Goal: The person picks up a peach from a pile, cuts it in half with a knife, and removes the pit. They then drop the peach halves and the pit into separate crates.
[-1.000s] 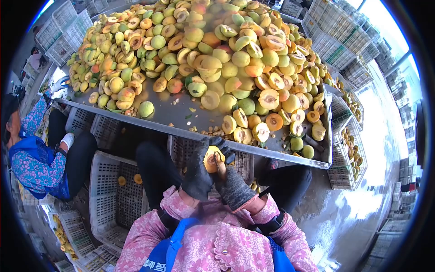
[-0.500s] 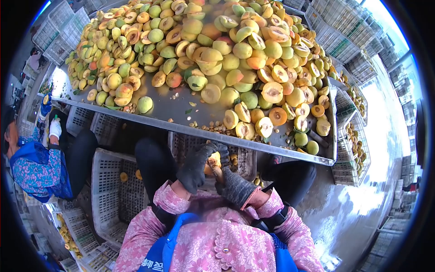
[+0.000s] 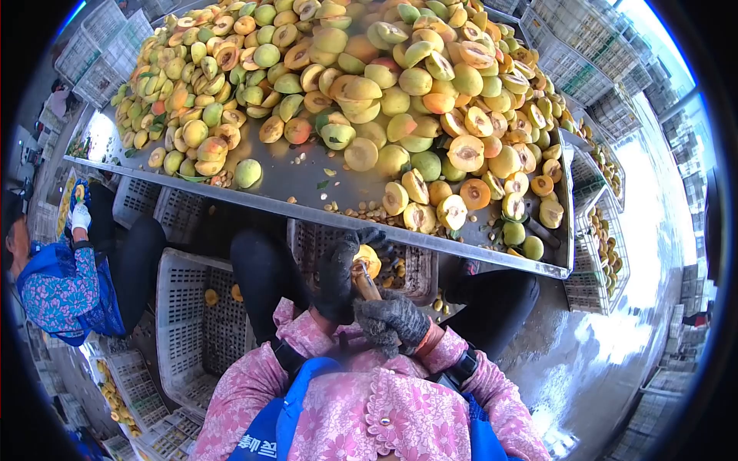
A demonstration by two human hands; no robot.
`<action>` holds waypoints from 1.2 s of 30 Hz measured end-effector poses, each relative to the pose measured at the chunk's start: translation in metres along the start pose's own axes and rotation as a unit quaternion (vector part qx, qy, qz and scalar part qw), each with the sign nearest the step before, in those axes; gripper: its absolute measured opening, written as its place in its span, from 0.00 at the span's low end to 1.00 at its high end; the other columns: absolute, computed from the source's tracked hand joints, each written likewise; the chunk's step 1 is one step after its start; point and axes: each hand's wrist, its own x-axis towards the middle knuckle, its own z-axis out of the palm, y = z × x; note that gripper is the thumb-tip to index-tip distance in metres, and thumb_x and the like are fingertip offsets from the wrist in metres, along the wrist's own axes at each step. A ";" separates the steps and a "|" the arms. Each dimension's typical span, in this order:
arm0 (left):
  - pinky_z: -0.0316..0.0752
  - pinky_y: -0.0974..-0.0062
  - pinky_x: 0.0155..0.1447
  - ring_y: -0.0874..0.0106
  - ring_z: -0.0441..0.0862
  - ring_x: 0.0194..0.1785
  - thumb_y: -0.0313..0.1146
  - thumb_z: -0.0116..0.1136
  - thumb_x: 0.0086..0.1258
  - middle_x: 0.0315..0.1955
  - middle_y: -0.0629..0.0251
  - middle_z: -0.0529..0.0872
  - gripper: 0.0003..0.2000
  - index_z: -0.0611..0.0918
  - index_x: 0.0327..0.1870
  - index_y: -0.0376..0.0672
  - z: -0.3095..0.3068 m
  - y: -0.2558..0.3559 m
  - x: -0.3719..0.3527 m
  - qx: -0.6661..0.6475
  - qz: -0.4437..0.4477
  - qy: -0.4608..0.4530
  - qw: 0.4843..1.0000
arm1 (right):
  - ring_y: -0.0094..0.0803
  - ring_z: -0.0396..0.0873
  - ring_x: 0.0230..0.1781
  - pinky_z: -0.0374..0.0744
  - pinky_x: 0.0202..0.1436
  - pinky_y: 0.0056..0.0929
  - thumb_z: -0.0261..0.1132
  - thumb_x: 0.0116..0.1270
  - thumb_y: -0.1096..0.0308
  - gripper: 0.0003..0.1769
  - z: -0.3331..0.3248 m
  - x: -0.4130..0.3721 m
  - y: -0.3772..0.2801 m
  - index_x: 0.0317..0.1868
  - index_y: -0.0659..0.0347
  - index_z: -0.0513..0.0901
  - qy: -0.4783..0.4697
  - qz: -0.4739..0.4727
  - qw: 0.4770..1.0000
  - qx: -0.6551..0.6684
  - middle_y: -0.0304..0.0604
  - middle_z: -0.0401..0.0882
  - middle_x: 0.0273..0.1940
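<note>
My left hand (image 3: 335,278), in a dark glove, is closed around a yellow peach half (image 3: 370,260). The fruit is tilted toward my body, above a crate below the table edge. In a grey knitted glove, my right hand (image 3: 392,321) grips the wooden handle of a pitting tool (image 3: 367,286). Its narrow metal end reaches up to the peach flesh, partly hidden by the fruit. Right in front of both hands runs the metal rim of the sorting table (image 3: 338,218), with a heap of halved peaches (image 3: 415,81) on it.
Under the table edge stands a crate (image 3: 421,276) with loose pits and pieces in it. A larger white crate (image 3: 201,338) is beside my left leg, holding a few peach pieces. A co-worker (image 3: 65,284) sits at the left. Peach-filled crates (image 3: 603,253) line the right side.
My right hand has drawn back slightly toward my body, showing more of the tool's handle and metal end. The peach half has turned in my left hand. The co-worker's gloved hand has moved.
</note>
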 end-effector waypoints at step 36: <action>0.76 0.66 0.52 0.65 0.77 0.48 0.38 0.43 0.71 0.41 0.58 0.79 0.14 0.74 0.47 0.36 -0.030 0.111 0.003 -0.436 -0.090 0.080 0.892 | 0.22 0.68 0.15 0.67 0.17 0.23 0.61 0.64 0.65 0.10 -0.003 -0.007 0.007 0.42 0.59 0.71 0.067 -0.107 0.991 0.042 0.35 0.71 0.22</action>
